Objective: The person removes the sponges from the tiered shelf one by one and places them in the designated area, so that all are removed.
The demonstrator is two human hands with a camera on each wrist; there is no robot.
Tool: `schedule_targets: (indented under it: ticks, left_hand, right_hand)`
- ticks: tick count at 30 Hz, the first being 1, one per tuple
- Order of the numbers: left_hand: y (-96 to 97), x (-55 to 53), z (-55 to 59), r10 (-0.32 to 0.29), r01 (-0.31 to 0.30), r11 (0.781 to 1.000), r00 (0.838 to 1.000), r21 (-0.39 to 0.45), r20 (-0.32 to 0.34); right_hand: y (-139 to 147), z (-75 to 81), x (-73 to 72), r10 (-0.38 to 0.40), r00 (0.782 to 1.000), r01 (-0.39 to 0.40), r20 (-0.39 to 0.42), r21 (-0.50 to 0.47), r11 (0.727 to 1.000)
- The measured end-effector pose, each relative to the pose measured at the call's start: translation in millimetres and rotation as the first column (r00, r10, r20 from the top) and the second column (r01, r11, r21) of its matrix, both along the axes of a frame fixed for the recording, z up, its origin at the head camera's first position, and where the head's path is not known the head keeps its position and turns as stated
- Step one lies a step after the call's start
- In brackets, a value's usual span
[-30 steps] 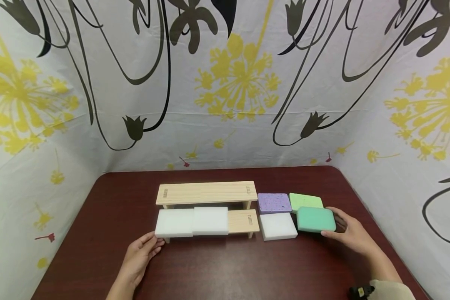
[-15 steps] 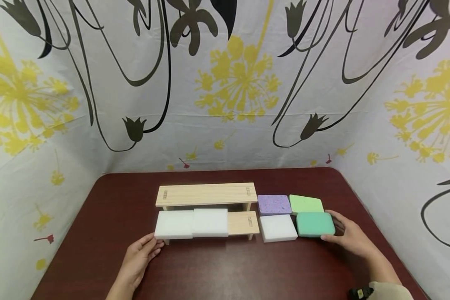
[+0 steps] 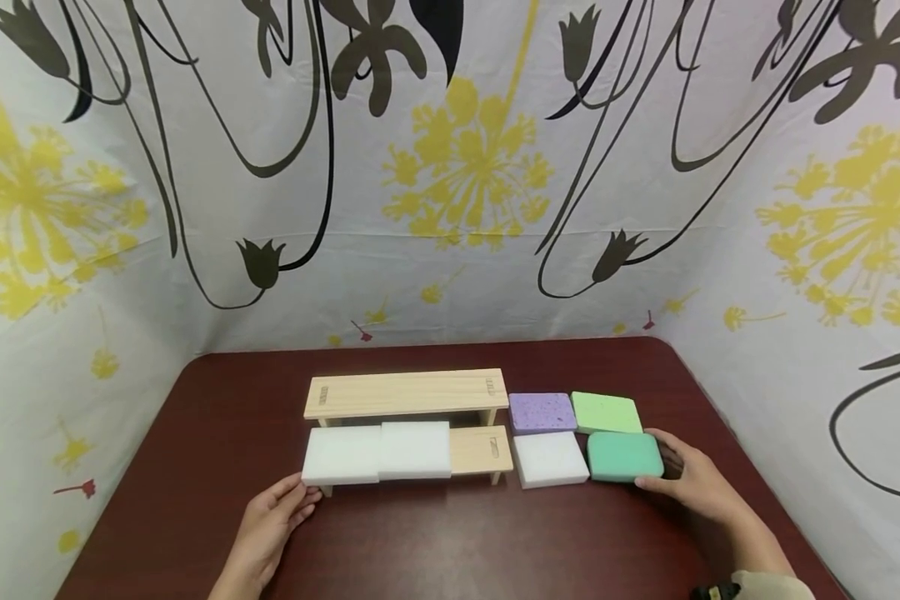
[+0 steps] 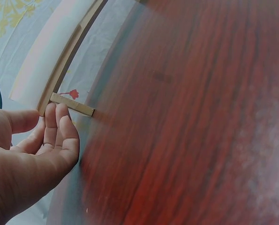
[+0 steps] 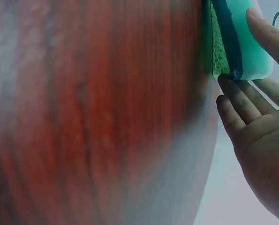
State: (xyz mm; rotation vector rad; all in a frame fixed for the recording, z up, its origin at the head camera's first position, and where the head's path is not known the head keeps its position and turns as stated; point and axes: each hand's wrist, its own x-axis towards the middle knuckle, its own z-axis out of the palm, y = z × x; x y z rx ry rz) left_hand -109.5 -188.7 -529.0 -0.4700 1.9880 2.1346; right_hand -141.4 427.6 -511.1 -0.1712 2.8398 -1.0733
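Observation:
My left hand [image 3: 267, 521] pinches the left end of the front low wooden stand [image 3: 482, 450], with fingertips under the board in the left wrist view. Two white sponges [image 3: 342, 455] lie side by side on that stand, leaving its right part bare. At the right, my right hand [image 3: 693, 479] holds a teal sponge [image 3: 626, 457] by its right end. In the right wrist view the thumb lies on this sponge and the fingers are at its end; a porous green layer [image 5: 219, 49] shows along its side. Left of it lies another white sponge [image 3: 550, 459].
A longer wooden stand [image 3: 405, 393] stands behind the front one. A purple sponge [image 3: 542, 413] and a light green sponge [image 3: 606, 412] lie behind the front-row sponges. The dark red table [image 3: 420, 546] ends at a patterned cloth [image 3: 450, 317] at the back and sides.
The teal sponge has come down and toward me, in front of the light green one, with my right hand still holding it. My left hand has stayed at the stand. The view has shifted slightly.

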Motion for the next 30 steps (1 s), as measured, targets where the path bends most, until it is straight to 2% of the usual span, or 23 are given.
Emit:
schedule_targets:
  ticks: [18, 23, 30]
  left_hand:
    - [-1.0, 2.3, -2.5, 0.016, -0.016, 1.000, 1.000, 0.006, -0.002]
    - [0.6, 1.3, -1.8, 0.024, -0.024, 1.000, 1.000, 0.003, -0.010]
    - [2.2, 0.7, -0.5, 0.044, -0.044, 0.999, 0.999, 0.003, -0.019]
  right_hand:
    - [-0.8, 0.2, -2.2, 0.032, 0.999, -0.029, -0.041, 0.074, 0.997]
    - [-0.8, 0.6, -1.7, -0.007, 0.998, 0.012, -0.059, 0.072, 0.997]
    - [-14.8, 6.1, -3.3, -0.130, 0.982, 0.134, -0.138, 0.018, 0.991]
